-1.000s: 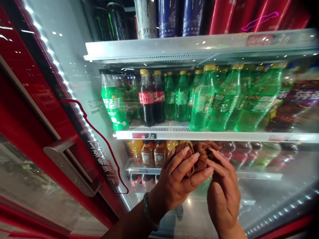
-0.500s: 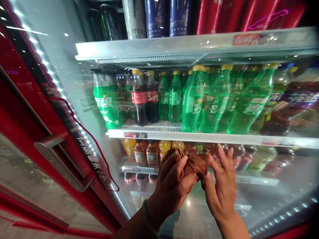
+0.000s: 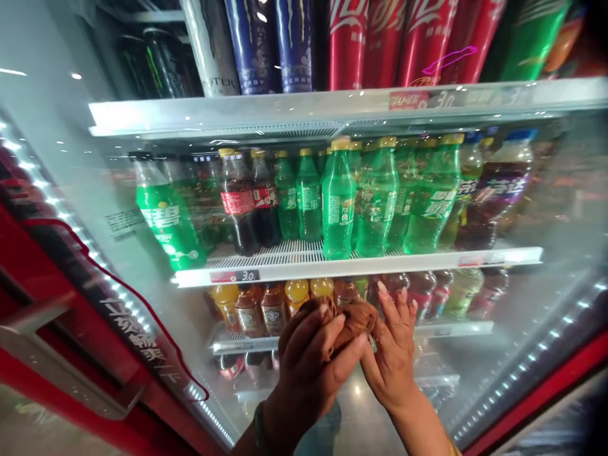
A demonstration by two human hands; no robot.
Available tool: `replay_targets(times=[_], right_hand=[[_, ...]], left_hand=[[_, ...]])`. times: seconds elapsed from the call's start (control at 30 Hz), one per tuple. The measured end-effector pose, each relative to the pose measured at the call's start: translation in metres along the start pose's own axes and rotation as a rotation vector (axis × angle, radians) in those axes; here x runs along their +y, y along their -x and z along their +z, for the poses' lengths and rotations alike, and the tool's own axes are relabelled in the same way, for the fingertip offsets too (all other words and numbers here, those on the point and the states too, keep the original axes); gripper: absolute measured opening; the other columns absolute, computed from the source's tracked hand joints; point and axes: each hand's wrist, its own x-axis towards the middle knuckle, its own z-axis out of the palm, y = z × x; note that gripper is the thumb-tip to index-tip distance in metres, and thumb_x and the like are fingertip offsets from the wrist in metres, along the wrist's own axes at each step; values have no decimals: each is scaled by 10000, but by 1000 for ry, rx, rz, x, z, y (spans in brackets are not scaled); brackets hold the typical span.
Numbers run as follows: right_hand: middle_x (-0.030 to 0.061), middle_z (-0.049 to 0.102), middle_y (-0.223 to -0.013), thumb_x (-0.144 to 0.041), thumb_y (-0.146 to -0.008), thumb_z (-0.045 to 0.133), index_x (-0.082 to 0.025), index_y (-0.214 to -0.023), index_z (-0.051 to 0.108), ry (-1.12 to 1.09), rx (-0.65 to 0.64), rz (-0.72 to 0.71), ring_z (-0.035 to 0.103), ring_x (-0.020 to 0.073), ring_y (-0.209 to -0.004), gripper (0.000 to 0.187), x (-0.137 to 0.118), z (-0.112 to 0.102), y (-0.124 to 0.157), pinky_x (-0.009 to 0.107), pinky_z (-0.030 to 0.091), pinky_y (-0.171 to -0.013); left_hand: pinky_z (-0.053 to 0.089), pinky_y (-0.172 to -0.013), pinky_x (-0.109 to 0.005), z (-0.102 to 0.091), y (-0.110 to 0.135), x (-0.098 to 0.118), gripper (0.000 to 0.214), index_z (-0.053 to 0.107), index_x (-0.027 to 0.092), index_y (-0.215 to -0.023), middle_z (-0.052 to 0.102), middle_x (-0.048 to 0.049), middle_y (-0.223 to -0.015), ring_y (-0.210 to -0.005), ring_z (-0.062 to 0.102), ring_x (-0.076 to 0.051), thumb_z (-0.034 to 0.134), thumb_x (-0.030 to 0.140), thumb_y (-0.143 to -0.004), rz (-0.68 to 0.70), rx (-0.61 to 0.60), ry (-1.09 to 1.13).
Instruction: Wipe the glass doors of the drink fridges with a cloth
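Note:
A crumpled brown cloth (image 3: 351, 320) is bunched between both my hands, in front of the glass door (image 3: 498, 354) of a drinks fridge. My left hand (image 3: 308, 367) is curled round the cloth from the left, fingers closed on it. My right hand (image 3: 392, 351) presses against the cloth from the right, its fingers stretched upward and its thumb on the fabric. A dark bracelet (image 3: 259, 427) circles my left wrist.
Behind the glass, green soda bottles (image 3: 375, 196) and cola bottles (image 3: 242, 202) fill the middle shelf (image 3: 361, 266). Cans (image 3: 365, 41) stand on the shelf above; orange and brown bottles (image 3: 266, 304) below. The red door frame with a metal handle (image 3: 61, 361) is at left.
The view has swung right and slightly up, so the fridge shelves sit further left. Both hands stay on the cloth and have drawn closer together; the right fingers now point upward.

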Motion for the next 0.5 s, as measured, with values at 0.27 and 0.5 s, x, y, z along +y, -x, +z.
replay_targets(times=[0.27,0.5], right_hand=[[10,323,-1713,-121,-931,588,-299,-1541,468,-32,17,95,195,267,-1633,646,-13,-3,-7,584,85,-1345],[-1,283,-1729,-125,-924,546,-277,-1556,450,-12,6,45,190,253,-1633,657,-13,-6,-13,539,62,-1356]], left_hand=[[581,-1030,-442,-39,-15,-43,638,685,311,-1333,668,-49,-1209,-1237,619,-263,829,26,-780,-156,184,-35],[564,-1074,-357,-10,18,-14,467,735,286,-1259,682,-32,-1098,-1180,641,-207,771,51,-857,-146,71,17]])
